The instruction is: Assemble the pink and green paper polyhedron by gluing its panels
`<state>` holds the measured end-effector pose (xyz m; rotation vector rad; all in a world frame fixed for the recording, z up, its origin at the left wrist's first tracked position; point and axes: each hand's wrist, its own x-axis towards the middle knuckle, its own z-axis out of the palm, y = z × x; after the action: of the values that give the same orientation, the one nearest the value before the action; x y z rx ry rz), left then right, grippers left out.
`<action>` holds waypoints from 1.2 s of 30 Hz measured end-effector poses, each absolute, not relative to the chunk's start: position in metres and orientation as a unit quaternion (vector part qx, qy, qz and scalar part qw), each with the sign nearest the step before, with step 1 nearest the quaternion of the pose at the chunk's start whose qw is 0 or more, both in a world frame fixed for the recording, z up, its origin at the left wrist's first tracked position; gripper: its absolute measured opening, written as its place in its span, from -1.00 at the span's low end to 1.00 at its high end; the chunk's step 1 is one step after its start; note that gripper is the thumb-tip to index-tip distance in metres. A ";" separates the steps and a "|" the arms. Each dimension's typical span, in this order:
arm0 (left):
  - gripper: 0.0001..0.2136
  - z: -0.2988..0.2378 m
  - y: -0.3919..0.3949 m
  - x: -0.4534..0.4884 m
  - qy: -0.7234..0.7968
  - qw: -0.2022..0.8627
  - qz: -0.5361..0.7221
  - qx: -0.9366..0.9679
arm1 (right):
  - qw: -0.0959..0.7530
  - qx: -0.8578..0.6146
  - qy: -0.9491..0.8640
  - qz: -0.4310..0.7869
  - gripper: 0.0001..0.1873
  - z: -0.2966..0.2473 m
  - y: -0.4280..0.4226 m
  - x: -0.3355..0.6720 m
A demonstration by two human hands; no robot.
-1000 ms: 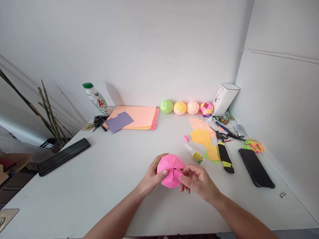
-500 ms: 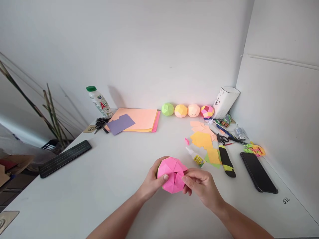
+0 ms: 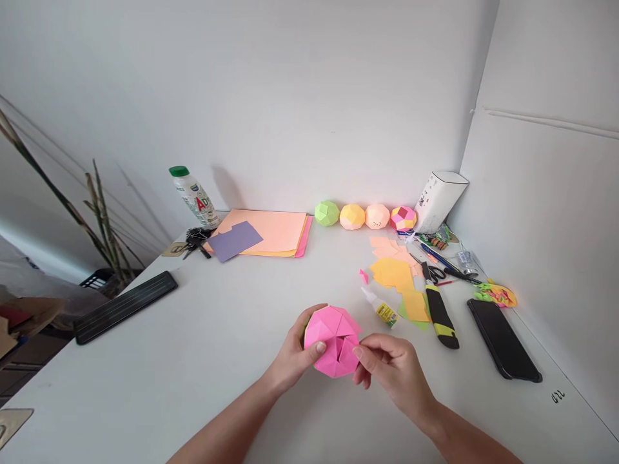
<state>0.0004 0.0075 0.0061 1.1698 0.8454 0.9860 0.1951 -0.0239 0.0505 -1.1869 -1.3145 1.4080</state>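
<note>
A pink faceted paper ball (image 3: 333, 325) is held above the near part of the white table. Around its left side wraps my left hand (image 3: 300, 348), thumb pressed on the front facets. My right hand (image 3: 387, 364) pinches the ball's right edge between thumb and forefinger, beside a gap where a flap stands partly open. The inside of the ball shows only as a dark slit. Beyond the right hand lies a small glue bottle (image 3: 382, 308) with a white nozzle, and a pink paper scrap (image 3: 363, 276) rests behind it.
Orange paper pieces (image 3: 399, 274), scissors (image 3: 434, 274), a utility knife (image 3: 441, 316) and a phone (image 3: 503, 340) lie to the right. Several paper balls (image 3: 353, 216) line the wall. Paper sheets (image 3: 271, 229), keys (image 3: 197, 240) and a bottle (image 3: 196, 196) stand or lie at the back left.
My right fingers have shifted slightly down and left along the ball's edge, leaving its upper right corner more exposed. The left hand keeps its hold. The view has shifted slightly.
</note>
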 end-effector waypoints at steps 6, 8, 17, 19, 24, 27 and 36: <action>-0.29 0.007 0.007 0.000 0.363 0.637 0.438 0.521 | 0.428 -0.485 -0.505 0.571 -0.67 0.051 -0.025 0.195; -0.29 0.008 0.007 0.000 0.361 0.637 0.439 0.520 | 0.426 -0.488 -0.507 0.569 -0.66 0.052 -0.025 0.195; -0.29 0.009 0.007 0.000 0.358 0.647 0.433 0.515 | 0.414 -0.487 -0.504 0.581 -0.67 0.052 -0.025 0.196; -0.30 0.008 0.007 0.000 0.356 0.649 0.434 0.513 | 0.409 -0.486 -0.504 0.585 -0.67 0.052 -0.025 0.196; -0.29 0.008 0.007 0.000 0.356 0.644 0.439 0.515 | 0.402 -0.478 -0.504 0.597 -0.67 0.053 -0.023 0.197; -0.28 0.008 0.007 0.000 0.356 0.646 0.437 0.514 | 0.395 -0.478 -0.504 0.601 -0.66 0.053 -0.022 0.198; -0.27 0.009 0.005 0.000 0.361 0.637 0.444 0.517 | 0.395 -0.489 -0.519 0.579 -0.64 0.053 -0.022 0.199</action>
<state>-0.0001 0.0050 0.0095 1.1806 0.8243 1.0142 0.1993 -0.0222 0.0530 -1.2409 -1.3161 1.4692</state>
